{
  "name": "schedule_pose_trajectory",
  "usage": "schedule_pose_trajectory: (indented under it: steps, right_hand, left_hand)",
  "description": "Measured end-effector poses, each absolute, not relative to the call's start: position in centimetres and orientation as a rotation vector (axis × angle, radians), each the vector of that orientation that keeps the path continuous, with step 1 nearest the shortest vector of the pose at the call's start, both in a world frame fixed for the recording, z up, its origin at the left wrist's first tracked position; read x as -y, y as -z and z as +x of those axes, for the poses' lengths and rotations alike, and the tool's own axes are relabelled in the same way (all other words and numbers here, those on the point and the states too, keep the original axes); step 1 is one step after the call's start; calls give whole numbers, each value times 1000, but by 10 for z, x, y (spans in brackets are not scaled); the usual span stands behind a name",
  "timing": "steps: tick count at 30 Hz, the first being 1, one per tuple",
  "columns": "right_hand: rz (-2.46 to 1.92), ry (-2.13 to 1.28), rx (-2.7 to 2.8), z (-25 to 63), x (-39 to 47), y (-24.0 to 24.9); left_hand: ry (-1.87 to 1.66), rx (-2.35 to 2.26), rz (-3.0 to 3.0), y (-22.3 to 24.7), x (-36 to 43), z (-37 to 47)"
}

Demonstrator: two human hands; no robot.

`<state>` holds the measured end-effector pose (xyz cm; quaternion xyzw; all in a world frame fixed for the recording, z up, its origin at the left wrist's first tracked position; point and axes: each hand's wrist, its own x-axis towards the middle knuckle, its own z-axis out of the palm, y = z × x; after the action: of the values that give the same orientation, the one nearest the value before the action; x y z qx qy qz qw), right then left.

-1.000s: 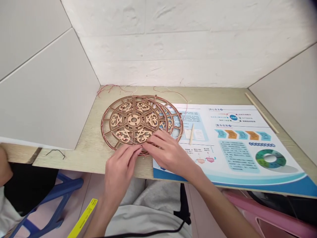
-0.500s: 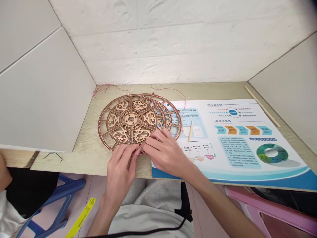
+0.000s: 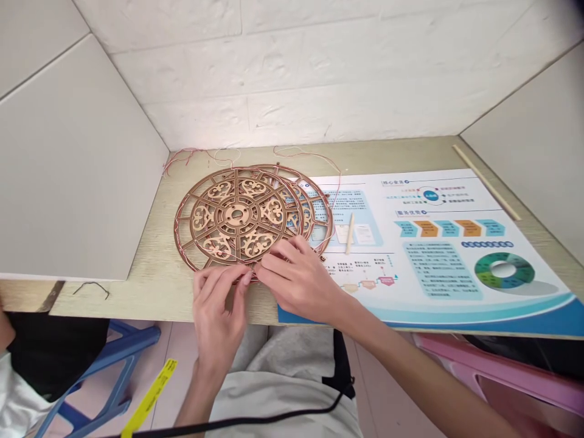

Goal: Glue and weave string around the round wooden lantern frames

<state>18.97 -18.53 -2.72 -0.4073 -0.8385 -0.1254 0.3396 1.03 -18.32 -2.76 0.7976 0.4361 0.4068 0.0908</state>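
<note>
A white wall [image 3: 301, 79] closes off the far side, with a left panel [image 3: 77, 170] and a right panel [image 3: 538, 146]. Across the table's [image 3: 150, 261] right half lies a printed sheet [image 3: 433, 231], a short stick [image 3: 350, 233] on it; a long stick [image 3: 486, 182] lies along the right panel. A thin black wire [image 3: 92, 286] sits near left, and loose red thread [image 3: 185, 152] trails far left. The top disc [image 3: 246, 216], brown openwork with spokes, scrolls and a holed hub, lies left of centre, overlapping a similar lower disc [image 3: 306, 218] to its right, which partly covers the sheet. My left hand [image 3: 219, 304] pinches its near rim; my right hand's [image 3: 303, 274] curled fingers touch it just beside, though what they grip I can't tell.
</note>
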Motion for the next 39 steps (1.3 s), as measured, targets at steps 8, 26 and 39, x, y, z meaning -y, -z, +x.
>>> schedule_pose_trajectory:
  steps: [8, 26, 39]
  right_hand:
    - [-1044, 465, 2178, 185, 188, 36]
    - [-1007, 424, 2223, 183, 190, 36]
    - [-1010, 406, 2249, 183, 190, 38]
  left_hand:
    - [-1294, -1380, 2322, 38, 190, 11]
    - [-1291, -1441, 2316, 41, 194, 12]
    - [-1319, -1469, 2327, 42, 194, 15]
